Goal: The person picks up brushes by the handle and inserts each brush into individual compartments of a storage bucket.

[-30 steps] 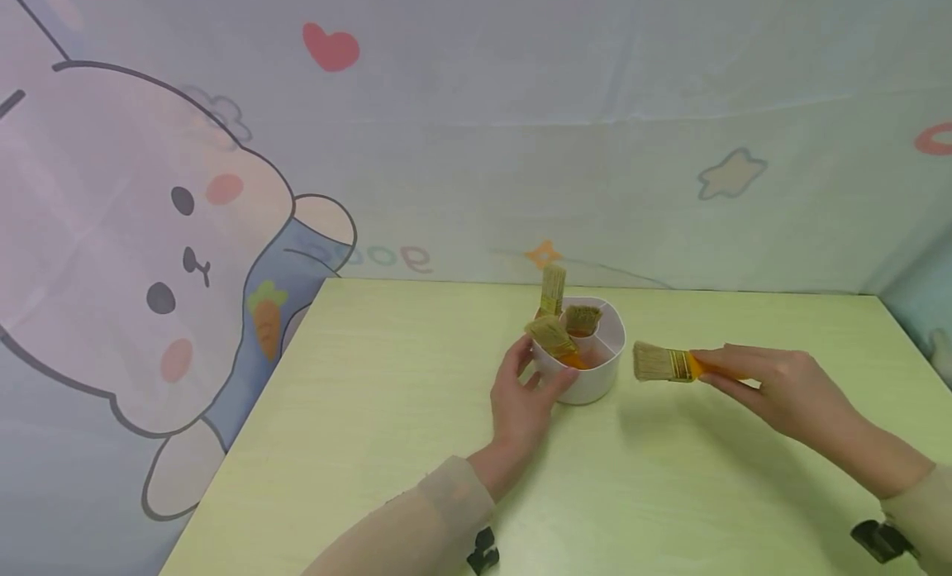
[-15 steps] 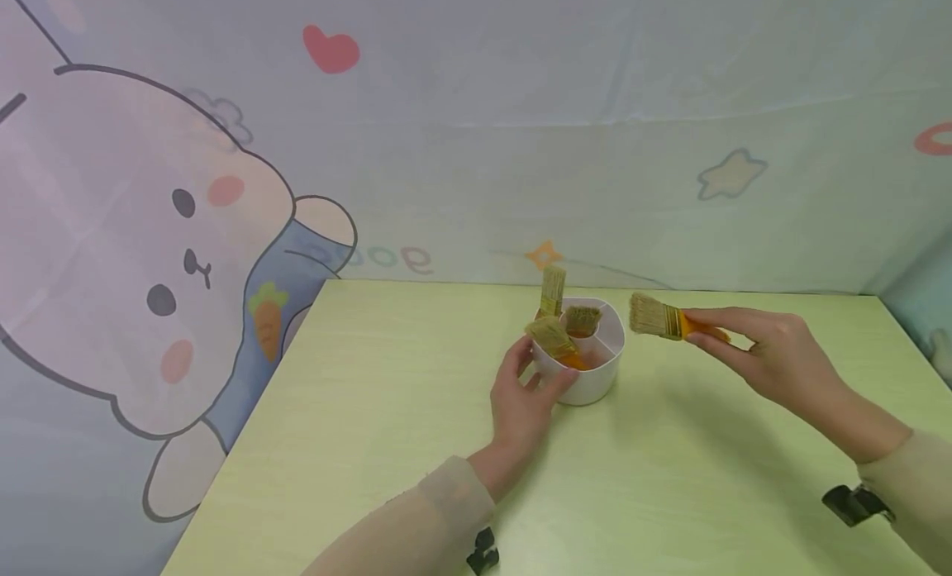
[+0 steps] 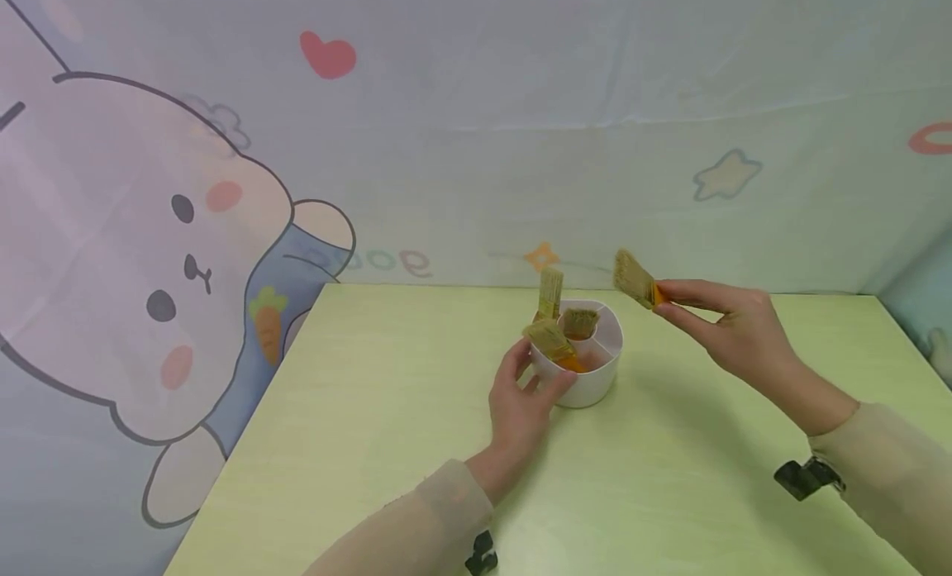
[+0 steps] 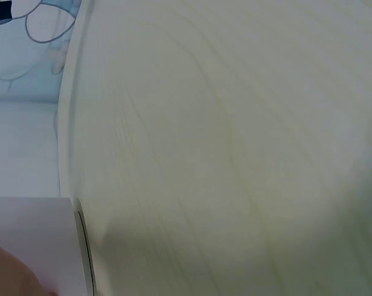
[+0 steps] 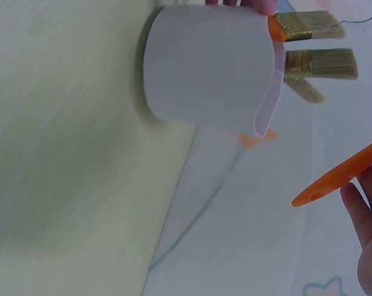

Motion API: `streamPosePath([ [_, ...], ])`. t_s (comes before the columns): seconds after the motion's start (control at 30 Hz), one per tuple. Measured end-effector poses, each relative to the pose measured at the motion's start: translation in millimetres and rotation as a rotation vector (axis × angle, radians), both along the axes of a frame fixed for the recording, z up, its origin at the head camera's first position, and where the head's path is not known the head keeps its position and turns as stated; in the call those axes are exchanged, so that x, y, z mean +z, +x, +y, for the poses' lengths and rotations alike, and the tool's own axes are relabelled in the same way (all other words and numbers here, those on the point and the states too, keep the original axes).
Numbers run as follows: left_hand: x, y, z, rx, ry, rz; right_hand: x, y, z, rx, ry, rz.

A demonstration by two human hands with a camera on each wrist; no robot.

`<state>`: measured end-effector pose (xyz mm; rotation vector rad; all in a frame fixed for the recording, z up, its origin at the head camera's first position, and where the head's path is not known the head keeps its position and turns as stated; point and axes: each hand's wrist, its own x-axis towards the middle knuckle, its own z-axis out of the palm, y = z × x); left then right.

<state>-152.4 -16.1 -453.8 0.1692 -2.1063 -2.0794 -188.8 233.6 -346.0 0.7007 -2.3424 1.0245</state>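
A white divided holder [image 3: 587, 387] stands on the table with several bristle paintbrushes in it, bristles up. One brush [image 3: 550, 293] stands upright at the back left, another [image 3: 579, 321] sits in the middle, and a third [image 3: 549, 338] leans left. My left hand [image 3: 516, 411] grips the holder's left front wall, thumb at the rim. To the right of and above the holder, my right hand [image 3: 732, 324] pinches a paintbrush [image 3: 634, 278] with bristles pointing up and left. Its orange handle [image 5: 343, 171] hangs down past the fingers in the right wrist view.
The pale yellow table [image 3: 387, 378] ends at a back edge just behind the holder. A printed cloth backdrop [image 3: 476, 171] with a cartoon animal hangs behind it. The holder's right-hand compartment [image 3: 608, 332] shows no brush.
My right hand has moved up and left toward the holder. Its paintbrush has turned from level to bristles tilted up. My left hand stays on the holder.
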Motion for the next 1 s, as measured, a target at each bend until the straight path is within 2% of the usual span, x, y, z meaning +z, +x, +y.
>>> streamPosePath([
  [0.2,0.4,0.2,-1.9,-0.005,-0.026,-0.005,2.8,-2.7,-20,0.061,-0.209,-0.264],
  [0.33,-1.3,-0.2,-2.1,-0.013,-0.042,0.000,0.1,-7.7,-29,0.104,-0.314,-0.344],
  [0.47,-3.4,-0.8,-1.9,-0.019,-0.036,0.006,-4.5,-11.8,-37,0.144,-0.390,-0.379],
  [0.63,-1.1,-0.7,-0.9,-0.018,-0.015,-0.004,-9.5,-13.4,-43,0.142,-0.424,-0.399],
  [0.73,8.4,2.5,-0.2,-0.014,-0.012,-0.023,-12.9,-12.7,-47,0.141,-0.435,-0.407],
  [0.9,32.1,13.4,-0.9,-0.018,-0.022,-0.038,-20.6,-12.1,-53,0.166,-0.454,-0.401],
  [1.0,38.3,16.9,-1.6,-0.024,-0.022,-0.033,-26.0,-13.0,-54,0.176,-0.466,-0.399],
])
